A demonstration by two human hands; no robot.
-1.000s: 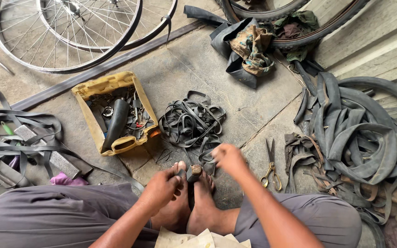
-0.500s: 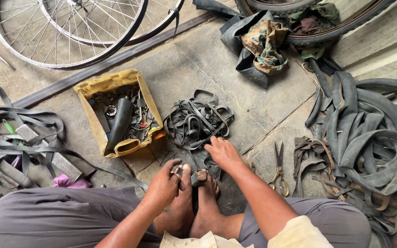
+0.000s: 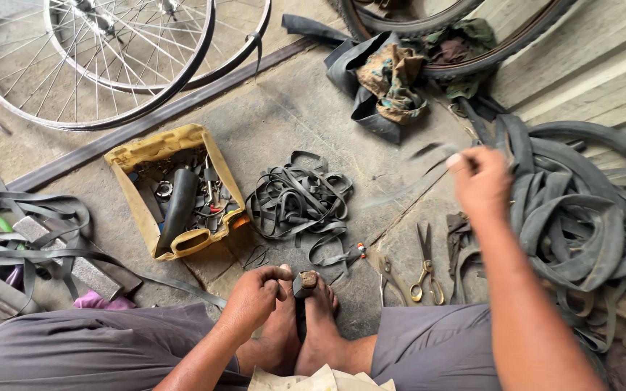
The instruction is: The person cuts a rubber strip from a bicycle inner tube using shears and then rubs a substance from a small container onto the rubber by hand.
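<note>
Between bare feet (image 3: 306,326), small dark block (image 3: 304,284) clamped upright for steadiness; left hand (image 3: 255,297) pinching its top; right hand (image 3: 481,185) raised beyond scissors (image 3: 424,264), gripping blurred rubber strip (image 3: 407,185) taut.

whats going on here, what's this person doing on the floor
A person sits on the concrete floor among bicycle parts. Their left hand steadies a small dark object pinched between their bare feet. Their right hand is raised, blurred, pulling a thin rubber strip out to the side. A tangle of rubber strips, a yellow parts box, scissors and old inner tubes lie about.
</note>
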